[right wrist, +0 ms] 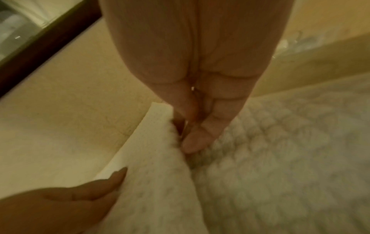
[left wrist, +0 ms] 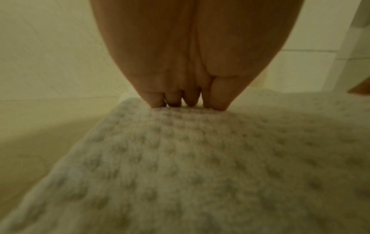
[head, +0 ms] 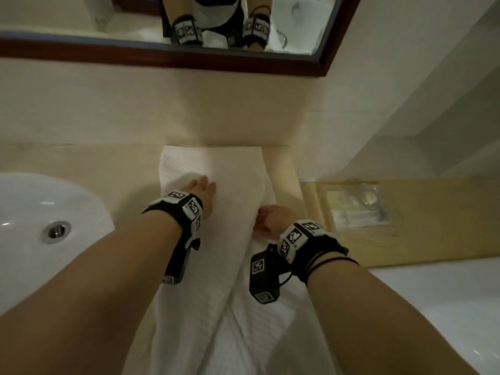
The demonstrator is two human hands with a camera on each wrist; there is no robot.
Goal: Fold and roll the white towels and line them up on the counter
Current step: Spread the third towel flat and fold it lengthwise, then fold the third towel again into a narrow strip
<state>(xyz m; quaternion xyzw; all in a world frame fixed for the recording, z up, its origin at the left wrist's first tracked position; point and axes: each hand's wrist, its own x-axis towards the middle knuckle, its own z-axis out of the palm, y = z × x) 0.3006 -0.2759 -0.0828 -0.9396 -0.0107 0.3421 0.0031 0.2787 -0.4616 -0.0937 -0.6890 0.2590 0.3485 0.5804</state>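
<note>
A: Main risk right now?

B: The white towel [head: 213,169] lies lengthwise on the bench [head: 81,161], far end against the wall, near end off the front edge towards the person. Only one long fold is in hand. If the right hand [head: 270,220] lets its edge slip, the flap drops back skewed and the roll comes out tapered. The hanging weight could also drag the whole towel off the bench.

A: The sink?

B: The sink [head: 40,201] sits just left of the towel. A sideways shove could push the left edge towards the basin.

A: Fingers, left hand?

B: The left hand [head: 201,186] lies flat on the towel, fingers [left wrist: 174,99] straight and together, tips pressing the weave. It pins the cloth and holds nothing.

A: Right?

B: Its fingers [right wrist: 200,139] are curled, pinching the raised right edge of the towel. The wrist view is blurred, so the thumb probably sits behind the fold; I can't confirm.

A: Any rolled ones lined up?

B: None in view.
</note>
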